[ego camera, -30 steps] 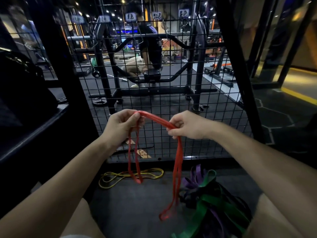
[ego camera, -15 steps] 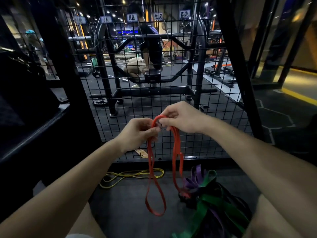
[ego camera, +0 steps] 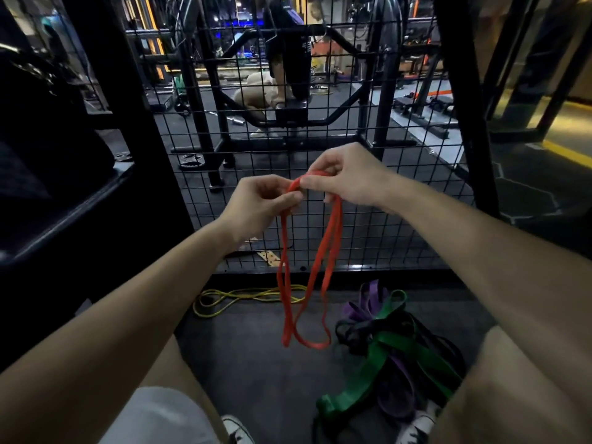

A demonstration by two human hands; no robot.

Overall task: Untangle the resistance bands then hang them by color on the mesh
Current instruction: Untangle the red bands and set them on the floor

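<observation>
Holding the red band (ego camera: 315, 270) folded at its top, your left hand (ego camera: 259, 205) and right hand (ego camera: 349, 179) have fingers clamped on it before the mesh (ego camera: 400, 219). Untangling appears finished for this band; hanging is next, requiring a free hook.

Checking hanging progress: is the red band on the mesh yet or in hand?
In hand: both hands pinch the red band's top; its loops dangle before the mesh.
</observation>
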